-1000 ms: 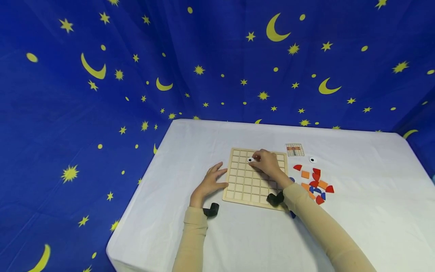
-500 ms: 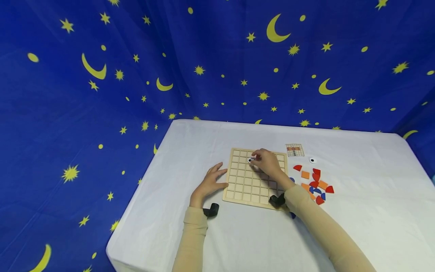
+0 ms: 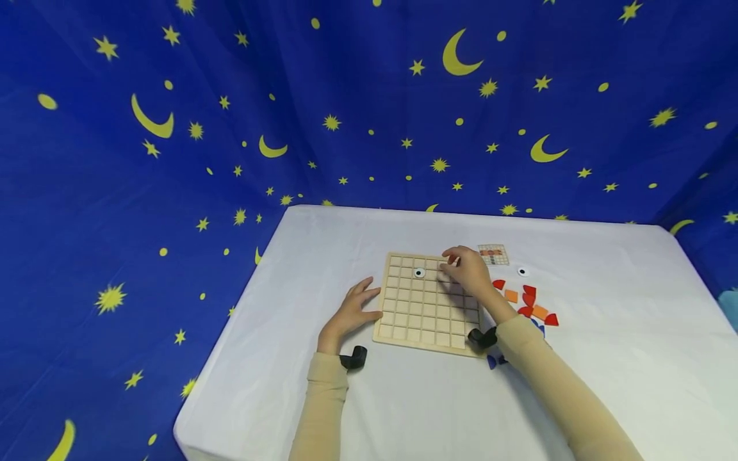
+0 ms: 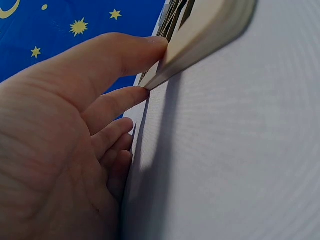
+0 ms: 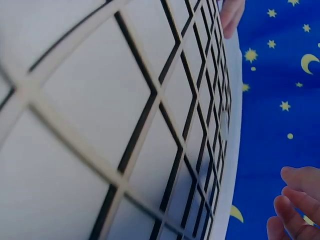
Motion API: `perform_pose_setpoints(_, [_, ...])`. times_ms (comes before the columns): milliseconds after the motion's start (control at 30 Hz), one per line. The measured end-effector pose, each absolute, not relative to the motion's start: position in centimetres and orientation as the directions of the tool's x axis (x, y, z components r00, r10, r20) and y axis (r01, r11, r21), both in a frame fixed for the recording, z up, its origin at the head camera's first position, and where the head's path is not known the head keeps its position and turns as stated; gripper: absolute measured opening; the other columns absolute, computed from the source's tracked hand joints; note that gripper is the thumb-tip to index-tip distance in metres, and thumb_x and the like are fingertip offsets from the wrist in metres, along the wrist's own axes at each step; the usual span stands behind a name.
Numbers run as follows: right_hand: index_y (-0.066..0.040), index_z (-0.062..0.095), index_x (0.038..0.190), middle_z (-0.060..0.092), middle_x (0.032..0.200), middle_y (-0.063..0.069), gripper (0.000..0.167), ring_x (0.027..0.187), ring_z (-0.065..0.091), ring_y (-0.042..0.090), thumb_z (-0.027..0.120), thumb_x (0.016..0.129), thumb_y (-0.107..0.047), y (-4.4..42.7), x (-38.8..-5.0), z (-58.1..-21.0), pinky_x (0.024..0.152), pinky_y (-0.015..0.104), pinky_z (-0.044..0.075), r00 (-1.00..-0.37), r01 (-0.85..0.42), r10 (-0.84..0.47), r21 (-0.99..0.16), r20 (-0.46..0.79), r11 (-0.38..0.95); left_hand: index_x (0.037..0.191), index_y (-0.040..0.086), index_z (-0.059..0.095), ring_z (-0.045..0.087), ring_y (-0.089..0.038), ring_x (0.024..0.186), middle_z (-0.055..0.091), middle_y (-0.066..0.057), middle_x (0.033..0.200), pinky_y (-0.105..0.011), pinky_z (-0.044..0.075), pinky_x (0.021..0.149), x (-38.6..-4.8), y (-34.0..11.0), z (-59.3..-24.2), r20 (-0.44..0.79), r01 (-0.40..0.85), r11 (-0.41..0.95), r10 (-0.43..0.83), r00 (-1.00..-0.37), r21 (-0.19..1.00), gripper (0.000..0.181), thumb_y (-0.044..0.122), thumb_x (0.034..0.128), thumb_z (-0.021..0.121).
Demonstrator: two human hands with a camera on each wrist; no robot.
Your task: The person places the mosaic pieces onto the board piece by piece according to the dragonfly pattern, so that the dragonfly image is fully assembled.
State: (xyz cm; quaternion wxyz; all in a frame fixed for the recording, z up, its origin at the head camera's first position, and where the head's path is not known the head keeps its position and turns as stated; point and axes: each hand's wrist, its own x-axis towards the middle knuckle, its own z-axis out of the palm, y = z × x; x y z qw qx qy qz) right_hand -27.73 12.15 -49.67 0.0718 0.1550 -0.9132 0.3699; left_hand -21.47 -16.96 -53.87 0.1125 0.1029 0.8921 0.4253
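Left hand [image 3: 348, 314]: fingers spread, thumb touching the near-left edge of a wooden grid board [image 3: 413, 317].
Eye tile [image 3: 419, 273]: on the board's upper part, left of centre.
Right hand [image 3: 468, 270]: over the board's far-right corner, fingers loosely bent.
Farther right: picture card [image 3: 493, 254], second eye tile [image 3: 523, 272], coloured pieces [image 3: 540, 312].

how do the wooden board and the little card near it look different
The board is much larger than the card. The board's squares are plain wood, while the card shows a coloured picture. The board bears a white eye piece; the card bears none. Both have grids.
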Motion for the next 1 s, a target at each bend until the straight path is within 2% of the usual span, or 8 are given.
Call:
perform_pose_setpoints(667, [0.004,0.067,0.106,0.066,0.085,0.018,0.026,0.071,0.057,0.024,0.068,0.083,-0.007,15.9,-27.3,-49.6,0.06,0.028,0.042,-0.959,-0.269,-0.132,-0.664,0.25,0.698,0.137,0.006,0.051,0.015,-0.032,0.148,0.025,-0.008,0.158,-0.055,0.018,0.118,-21.4,-17.1,-53.8,-0.103,0.092,0.602,0.282,-0.954,0.793,0.062,0.018,0.0801,0.073])
perform_pose_setpoints(1000, [0.002,0.067,0.111,0.066,0.085,0.017,0.03,0.066,0.053,0.017,0.069,0.083,-0.009,18.5,-27.0,-50.2,0.05,0.022,0.039,-0.967,-0.215,-0.064,-0.659,0.245,0.721,0.136,0.006,0.051,0.015,-0.033,0.148,0.024,-0.009,0.158,-0.056,0.018,0.118,-21.3,-17.0,-53.8,-0.108,0.081,0.591,0.279,-0.954,0.802,0.063,0.018,0.0794,0.074])
